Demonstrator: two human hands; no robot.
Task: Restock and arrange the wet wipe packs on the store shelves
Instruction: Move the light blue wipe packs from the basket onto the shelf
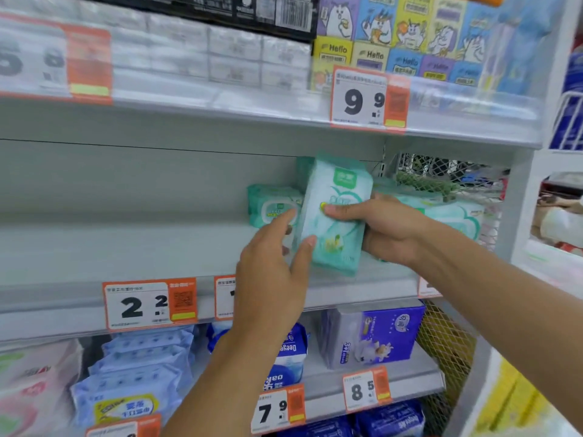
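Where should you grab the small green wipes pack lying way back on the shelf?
Probably by its two short ends, reaching in from the front left. The small green pack lies flat and soft, with open shelf on its left; the upright pack crowds its right.

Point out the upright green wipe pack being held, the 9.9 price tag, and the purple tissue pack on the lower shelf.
upright green wipe pack (339, 197): head view, upper front face.
9.9 price tag (359, 100): head view, white number panel.
purple tissue pack (391, 332): head view, purple front.
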